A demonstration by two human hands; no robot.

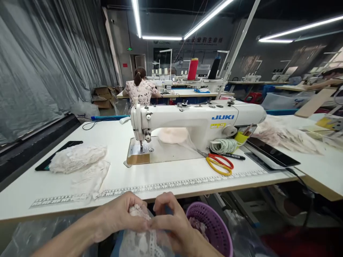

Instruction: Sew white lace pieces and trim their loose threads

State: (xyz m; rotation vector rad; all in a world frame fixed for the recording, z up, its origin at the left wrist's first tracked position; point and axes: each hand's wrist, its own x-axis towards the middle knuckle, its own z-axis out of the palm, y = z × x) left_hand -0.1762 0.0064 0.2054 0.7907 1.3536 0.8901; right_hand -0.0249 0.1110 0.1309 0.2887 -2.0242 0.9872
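Below the table's front edge, my left hand (125, 214) is closed on a piece of white lace fabric (142, 244). My right hand (174, 223) pinches the same lace close to the left thumb, so the two thumbs almost meet. Part of the lace shows above the left thumb, and the rest hangs down toward my lap. Beyond my hands stands a white sewing machine (184, 121), its needle area bare of cloth. A bundle of white lace (77, 159) lies on the table to the left, partly over a dark flat object (43, 165).
Scissors with red and yellow handles (219, 164) lie right of the machine bed, beside a coil of pale cord (222, 145). A phone-like device (270, 153) sits farther right. A purple basket (227, 235) stands below the table edge. Another person (140, 87) sits ahead.
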